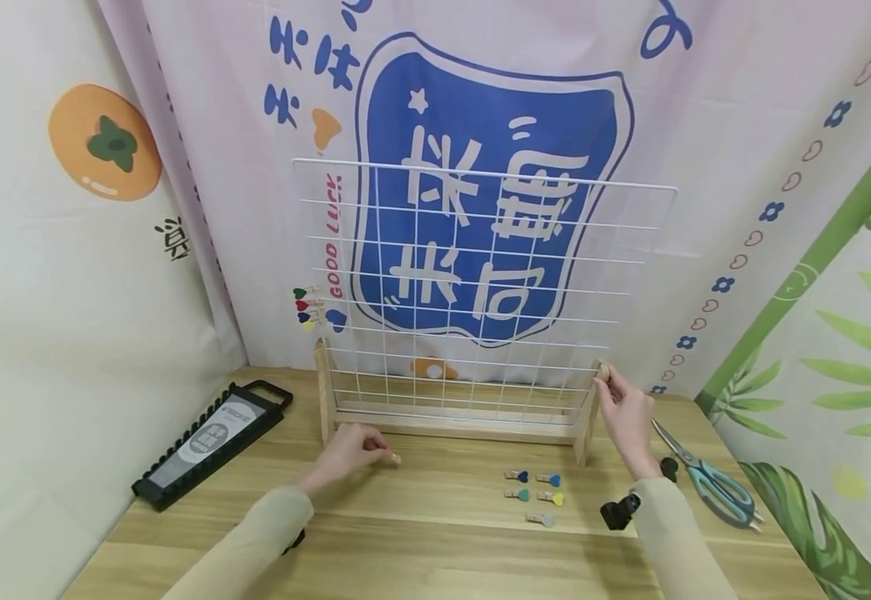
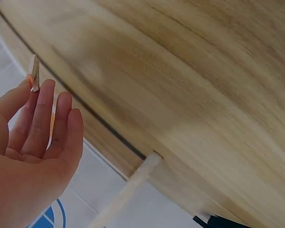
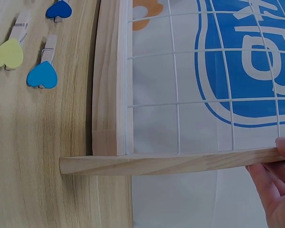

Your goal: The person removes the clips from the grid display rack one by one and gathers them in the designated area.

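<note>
Here, a white wire grid spans the middle of the head view, whole there, while the right wrist view catches only a corner. Below centre, a wooden stand holds it. Only the head view takes in the black rack, lower left, and the scissors, lower right. The right hand, right of centre, grips the stand's post near its top; the right wrist view shows thumb and fingers on opposite sides, but the frame's right edge cuts off much of the hand. The left hand, lower left of centre, pinches a wooden clip at upper left of the left wrist view. Five heart-topped clips lie on the table, lower right of centre; the right wrist view shows three, the top edge trimming one. Coloured hearts crowd the grid's left edge, overlapping. The pinched clip's lower end is partly hidden by the thumb.
</note>
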The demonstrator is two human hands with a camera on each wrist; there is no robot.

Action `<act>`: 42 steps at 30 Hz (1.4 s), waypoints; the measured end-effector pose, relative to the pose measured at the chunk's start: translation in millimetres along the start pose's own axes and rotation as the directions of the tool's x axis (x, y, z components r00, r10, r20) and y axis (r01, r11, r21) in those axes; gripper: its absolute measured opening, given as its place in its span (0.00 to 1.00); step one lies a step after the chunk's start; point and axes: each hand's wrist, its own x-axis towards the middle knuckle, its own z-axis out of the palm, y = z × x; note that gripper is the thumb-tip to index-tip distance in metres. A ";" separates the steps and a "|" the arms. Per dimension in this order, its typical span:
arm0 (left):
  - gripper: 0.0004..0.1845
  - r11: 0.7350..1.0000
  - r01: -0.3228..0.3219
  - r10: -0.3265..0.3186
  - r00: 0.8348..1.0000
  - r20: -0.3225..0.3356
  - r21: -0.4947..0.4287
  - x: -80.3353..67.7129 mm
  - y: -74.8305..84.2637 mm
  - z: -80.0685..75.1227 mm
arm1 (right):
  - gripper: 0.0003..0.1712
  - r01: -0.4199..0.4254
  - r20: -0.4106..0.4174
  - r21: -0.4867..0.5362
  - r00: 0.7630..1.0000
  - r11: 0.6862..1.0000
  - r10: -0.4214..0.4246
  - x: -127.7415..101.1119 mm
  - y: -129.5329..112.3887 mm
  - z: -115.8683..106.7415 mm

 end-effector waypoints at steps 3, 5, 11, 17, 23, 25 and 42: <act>0.05 1.000 0.008 -0.008 1.000 0.008 0.027 2.4 1.2 7.0 | 0.19 -0.009 0.000 -0.002 1.000 1.000 0.009 0.1 1.0 0.2; 0.05 0.999 -0.006 0.006 1.000 0.001 0.037 3.9 2.0 10.7 | 0.19 -0.010 -0.002 -0.005 1.000 1.000 0.010 0.0 0.7 0.1; 0.04 0.996 -0.023 0.023 1.000 0.001 0.090 5.2 4.6 18.2 | 0.19 -0.004 -0.008 -0.004 1.000 1.000 0.004 0.7 0.3 0.8; 0.03 0.993 -0.012 0.010 1.000 0.024 0.119 3.3 4.8 21.7 | 0.19 0.001 -0.013 -0.005 1.000 1.000 -0.002 0.6 0.5 0.4; 0.03 0.990 -0.022 0.020 1.000 0.015 0.139 3.1 3.2 24.2 | 0.19 0.009 -0.016 0.001 1.000 1.000 -0.009 0.8 1.2 0.1; 0.03 0.990 -0.025 0.024 1.000 0.012 0.142 3.0 2.6 24.8 | 0.19 0.011 -0.019 -0.001 1.000 1.000 -0.011 1.0 1.2 0.4; 0.09 0.998 0.067 -0.063 0.973 -0.221 0.010 3.1 -5.3 -60.3 | 0.18 0.009 -0.030 -0.031 0.999 0.999 -0.010 0.0 -1.8 1.0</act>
